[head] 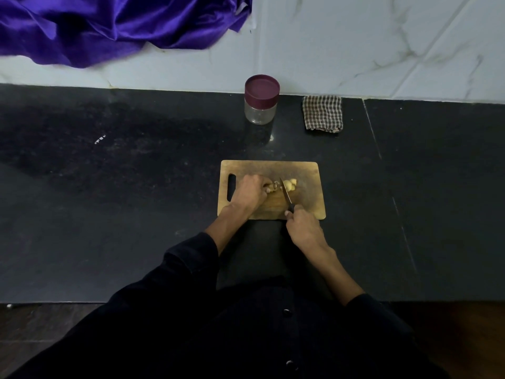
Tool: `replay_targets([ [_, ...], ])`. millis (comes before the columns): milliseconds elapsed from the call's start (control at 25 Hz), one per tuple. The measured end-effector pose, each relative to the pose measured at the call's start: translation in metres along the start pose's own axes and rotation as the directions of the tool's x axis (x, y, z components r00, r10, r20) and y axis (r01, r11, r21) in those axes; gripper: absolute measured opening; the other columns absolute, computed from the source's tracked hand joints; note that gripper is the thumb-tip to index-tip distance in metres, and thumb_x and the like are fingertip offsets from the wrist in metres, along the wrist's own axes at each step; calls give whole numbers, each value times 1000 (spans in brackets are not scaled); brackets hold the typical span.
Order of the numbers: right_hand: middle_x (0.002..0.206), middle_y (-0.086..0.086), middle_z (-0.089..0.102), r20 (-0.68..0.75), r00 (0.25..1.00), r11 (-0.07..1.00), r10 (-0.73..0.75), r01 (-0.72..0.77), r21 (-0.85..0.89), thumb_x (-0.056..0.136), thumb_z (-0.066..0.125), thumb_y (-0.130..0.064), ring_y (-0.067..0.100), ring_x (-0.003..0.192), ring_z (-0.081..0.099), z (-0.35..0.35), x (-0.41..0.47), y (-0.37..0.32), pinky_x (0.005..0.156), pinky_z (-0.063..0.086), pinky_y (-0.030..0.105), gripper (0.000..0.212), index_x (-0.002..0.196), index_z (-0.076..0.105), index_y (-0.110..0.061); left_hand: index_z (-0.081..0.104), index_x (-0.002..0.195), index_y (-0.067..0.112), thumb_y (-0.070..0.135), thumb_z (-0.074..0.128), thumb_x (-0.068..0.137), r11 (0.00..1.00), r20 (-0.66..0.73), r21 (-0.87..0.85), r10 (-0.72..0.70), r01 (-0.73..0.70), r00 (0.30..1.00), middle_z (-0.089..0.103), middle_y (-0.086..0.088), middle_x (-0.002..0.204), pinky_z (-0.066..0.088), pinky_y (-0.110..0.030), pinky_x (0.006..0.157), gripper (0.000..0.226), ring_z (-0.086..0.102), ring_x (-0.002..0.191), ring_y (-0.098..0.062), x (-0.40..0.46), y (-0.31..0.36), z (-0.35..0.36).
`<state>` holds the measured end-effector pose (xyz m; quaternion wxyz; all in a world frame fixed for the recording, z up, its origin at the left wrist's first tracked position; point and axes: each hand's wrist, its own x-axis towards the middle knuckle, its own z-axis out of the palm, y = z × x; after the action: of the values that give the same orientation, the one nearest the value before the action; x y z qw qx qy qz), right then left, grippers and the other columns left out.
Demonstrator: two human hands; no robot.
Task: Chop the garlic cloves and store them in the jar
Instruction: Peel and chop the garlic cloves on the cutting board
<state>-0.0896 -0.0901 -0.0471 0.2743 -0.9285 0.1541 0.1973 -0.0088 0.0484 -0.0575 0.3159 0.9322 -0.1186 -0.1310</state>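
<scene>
One chopping board point(306, 173) on worktop point(136, 214); left hand point(250, 191) fingers curled, pinching garlic cloves point(289, 184), count unclear; right hand point(302, 227) gripping one knife point(286, 195); one lidded jar point(261, 99), one checked cloth point(323, 113) behind

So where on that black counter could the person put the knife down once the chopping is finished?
There is bare counter right of the cutting board, and a wider stretch to its left. The strip between the board and the jar and checked cloth is free too. The board itself is crowded: left hand, garlic, knife in the right hand.

dark long sleeves point(188, 258) pushed up, dark buttoned front point(286, 313).
</scene>
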Motion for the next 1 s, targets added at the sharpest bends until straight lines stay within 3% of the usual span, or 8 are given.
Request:
replay_targets([
  [200,107,11,62,-10,1000,996,25,-24,83,106,41,-31,29,101,61,-5,-1,3,87,51,49,29,119,55,-9,72,95,16,6,57,90,999,-7,-48,-1,1,1000,68,-1,92,54,-37,83,19,62,84,-14,0,-1,-1],
  [400,102,9,62,0,1000,989,-24,24,148,106,42,-31,25,96,62,-4,-1,-2,82,52,44,27,114,56,-10,72,98,15,8,57,91,999,0,-33,-10,10,1000,67,-2,97,53,-37,85,18,62,87,-15,0,0,-1],
  [640,102,11,63,-23,999,995,-24,26,100,106,42,-31,28,96,62,-6,0,0,81,51,44,28,114,55,-8,71,93,15,8,56,90,1000,-3,-13,8,-8,1000,67,0,89,52,-33,81,17,62,83,-15,0,0,-2],
  [800,99,10,65,-32,998,995,-56,53,-85,106,41,-30,29,94,64,-2,-7,8,80,53,47,24,112,52,-9,71,99,16,10,57,91,1000,3,-20,3,-3,1000,66,-1,94,52,-32,80,17,61,83,-13,0,0,-2],
  [1000,106,12,65,29,999,992,-40,44,-119,106,38,-32,30,98,63,1,-21,21,83,52,47,25,114,50,-11,71,103,16,11,57,92,999,14,-47,-4,5,1000,68,-1,95,52,-30,82,19,61,86,-11,1,-1,-2],
])
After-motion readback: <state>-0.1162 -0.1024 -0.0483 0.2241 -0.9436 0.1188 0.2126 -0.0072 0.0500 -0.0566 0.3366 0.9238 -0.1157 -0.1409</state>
